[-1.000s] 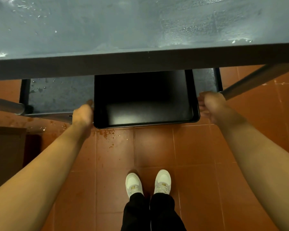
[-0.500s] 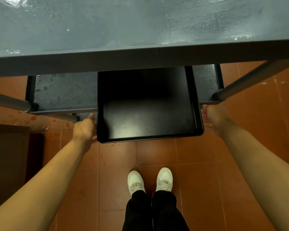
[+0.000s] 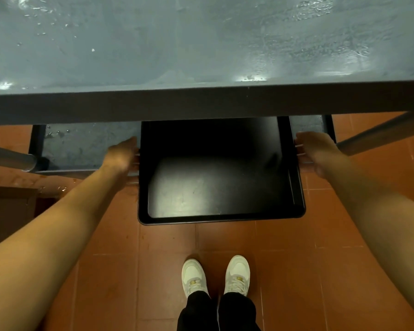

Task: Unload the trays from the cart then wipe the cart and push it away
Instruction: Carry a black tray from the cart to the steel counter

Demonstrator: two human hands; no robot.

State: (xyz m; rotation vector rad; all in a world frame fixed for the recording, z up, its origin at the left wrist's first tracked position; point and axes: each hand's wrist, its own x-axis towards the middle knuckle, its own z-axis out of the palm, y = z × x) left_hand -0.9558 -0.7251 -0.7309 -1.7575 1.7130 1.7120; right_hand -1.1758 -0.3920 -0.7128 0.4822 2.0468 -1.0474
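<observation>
Since half a second ago the tray (image 3: 221, 177) has slid farther out from under the top shelf (image 3: 201, 44), so that its near edge now hangs well past the lower shelf (image 3: 86, 149) and over the floor (image 3: 285, 271), and both hands have come out with it along its sides.

Nearest, at 6 o'clock, a pair of white shoes (image 3: 215, 277) stands on the red-brown tiles, with dark trouser legs below them at the frame's bottom edge. Both bare forearms reach from 7 and 5 o'clock toward the tray.

The tray is black and shallow, with nothing in it, and lies flat at the centre, its far part hidden under the top shelf's front edge. That edge, a dark band across the view, stands in the way of lifting the tray straight up. A grey cart leg (image 3: 10, 158) crosses at 9 o'clock and another (image 3: 380, 132) at 3 o'clock, each just outside a hand.

The left hand (image 3: 123, 155) grips the tray's left rim, fingers curled against its side. The right hand (image 3: 317, 151) grips the right rim in the same way.

Farthest, at 12 o'clock, the grey top shelf fills the upper view, wet and streaked with glints of light.
</observation>
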